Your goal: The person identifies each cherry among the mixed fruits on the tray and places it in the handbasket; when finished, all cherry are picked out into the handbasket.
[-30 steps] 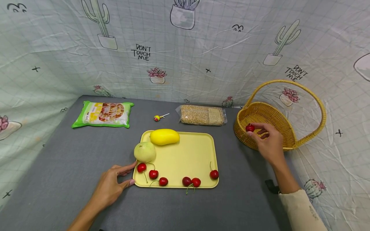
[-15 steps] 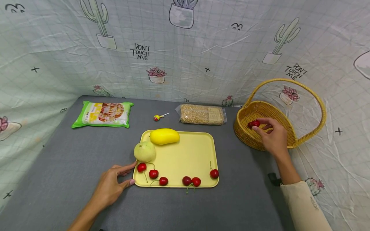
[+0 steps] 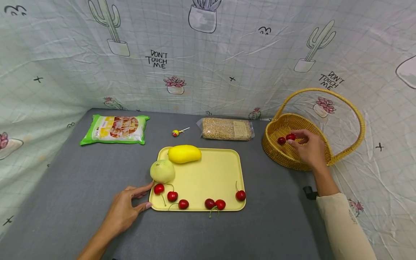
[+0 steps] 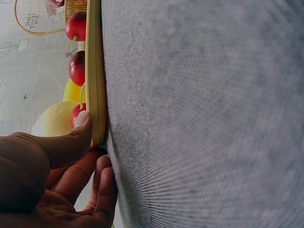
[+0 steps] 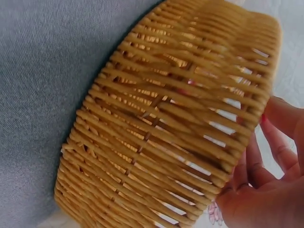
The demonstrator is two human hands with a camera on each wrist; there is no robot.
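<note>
My right hand [image 3: 311, 147] pinches a red cherry [image 3: 290, 137] between thumb and fingertips, inside the yellow wicker basket [image 3: 276, 159]. Another dark red cherry [image 3: 281, 141] lies in the basket, just left of the held one. In the right wrist view the basket's woven wall [image 5: 156, 123] hides most of the fingertips. My left hand [image 3: 124, 208] holds the near left corner of the pale yellow tray [image 3: 208, 180], thumb at the front rim and index finger at the left side. Several stemmed cherries [image 3: 172, 196] lie along the tray's near edge, with a pale green round fruit [image 3: 162, 171] and a yellow mango [image 3: 184, 154] behind.
Along the back of the grey table [image 3: 81, 187] lie a green food packet [image 3: 115, 129], a wrapped lollipop [image 3: 176, 133] and a clear bag of yellowish beans or grains [image 3: 226, 129]. The basket's tall handle [image 3: 352, 108] arches over its right side. Printed cloth [image 3: 227, 47] hangs behind.
My right hand has moved a little right and away from me into the basket, carrying the pinched cherry. The other cherry in the basket has come into view. The left hand stays put.
</note>
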